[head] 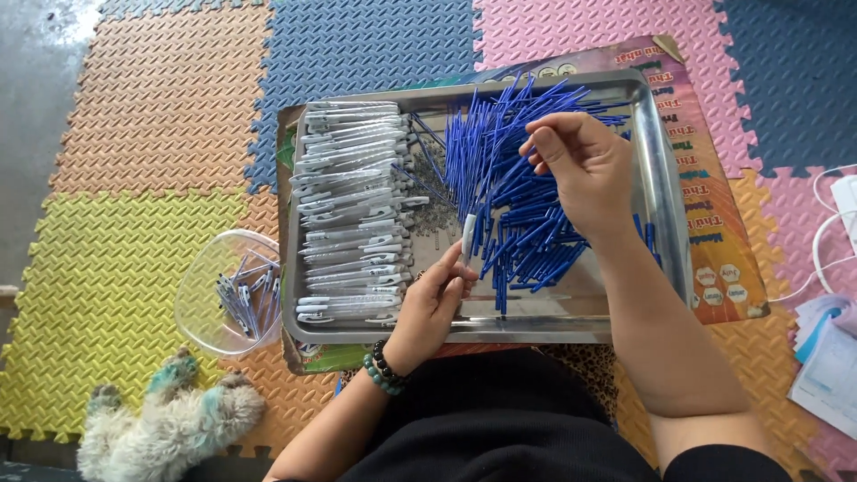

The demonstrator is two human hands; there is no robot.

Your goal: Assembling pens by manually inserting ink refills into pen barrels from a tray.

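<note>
My lap in black cloth [500,419] is sitting nearest, at 6 o'clock. Foam puzzle mats [161,134], ridged and multicoloured, are running under everything. On them a steel tray [665,196], shiny and rimmed, is holding the stock: white pen barrels [353,214] stacked in rows at 9 o'clock, a loose heap of thin blue refills [509,205] at 1 o'clock, small springs [433,192] between them. A clear plastic tub [201,295] of assembled pens is sitting left of the tray. My left hand [433,303] is pinching one white barrel [468,236] upright. My right hand [580,170] is curled with fingertips nearly closed, apparently picking a refill; can't tell if one is caught. Looks like the insert step; next needs tip-to-bore alignment.
</note>
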